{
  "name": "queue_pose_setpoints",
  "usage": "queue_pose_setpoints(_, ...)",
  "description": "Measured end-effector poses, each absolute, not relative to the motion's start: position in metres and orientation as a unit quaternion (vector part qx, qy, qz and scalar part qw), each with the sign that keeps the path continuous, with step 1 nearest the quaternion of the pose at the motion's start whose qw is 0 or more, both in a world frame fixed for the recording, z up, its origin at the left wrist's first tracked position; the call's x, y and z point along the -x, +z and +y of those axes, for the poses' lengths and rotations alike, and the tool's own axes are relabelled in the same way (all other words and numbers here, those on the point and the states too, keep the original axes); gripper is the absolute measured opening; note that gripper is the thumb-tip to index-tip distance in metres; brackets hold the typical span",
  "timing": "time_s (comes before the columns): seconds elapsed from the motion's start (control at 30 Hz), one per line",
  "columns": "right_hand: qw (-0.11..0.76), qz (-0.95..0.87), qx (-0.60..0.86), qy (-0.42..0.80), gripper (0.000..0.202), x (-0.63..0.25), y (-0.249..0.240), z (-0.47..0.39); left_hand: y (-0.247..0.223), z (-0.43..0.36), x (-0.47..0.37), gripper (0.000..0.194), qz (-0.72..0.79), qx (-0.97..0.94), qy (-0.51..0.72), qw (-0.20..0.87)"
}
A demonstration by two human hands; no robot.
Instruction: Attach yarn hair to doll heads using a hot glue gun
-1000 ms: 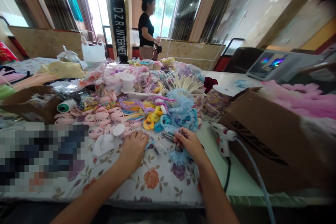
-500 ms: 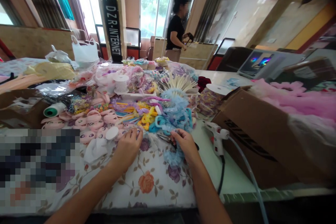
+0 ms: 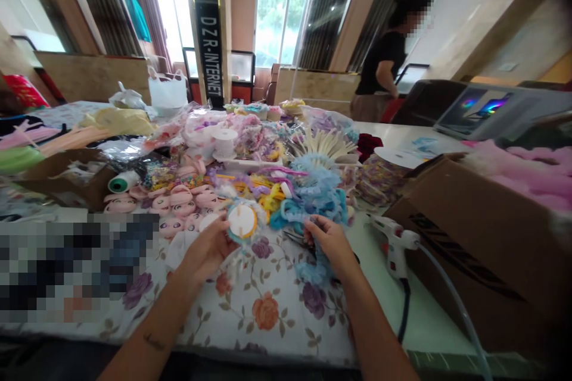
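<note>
Metal scissors [image 3: 297, 239] partly behind right fingers [image 3: 314, 228]

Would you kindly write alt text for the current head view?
The left hand holds a round white disc with a yellow rim; the right hand holds metal scissors beside light-blue ruffled trim, over a white flower-patterned cloth.

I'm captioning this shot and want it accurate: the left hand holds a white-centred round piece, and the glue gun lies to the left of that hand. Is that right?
Not quite: the head view shows the glue gun lying to the right of the right hand. The left hand does hold a white-centred round piece.
</note>
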State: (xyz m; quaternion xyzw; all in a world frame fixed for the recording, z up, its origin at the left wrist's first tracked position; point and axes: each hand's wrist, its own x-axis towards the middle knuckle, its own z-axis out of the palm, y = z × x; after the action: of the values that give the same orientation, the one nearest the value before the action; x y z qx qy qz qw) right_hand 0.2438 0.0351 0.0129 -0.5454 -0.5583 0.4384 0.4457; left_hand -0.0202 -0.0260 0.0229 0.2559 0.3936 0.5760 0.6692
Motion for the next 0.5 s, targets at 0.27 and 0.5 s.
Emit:
queue_pose_setpoints(0.27,0.449,-0.647,0.479,0.388,0.061,-0.204,0.033,0.016,0.021,-0.040,-0.011,0.031,0.327,-0.181,0.618,0.691)
queue_pose_setpoints(0.5,0.480,-0.472,0.379,0.635,0.058,-0.164,0.024,-0.010,0.018,-0.047,-0.024,0.042,0.332,-0.250,0.628,0.658)
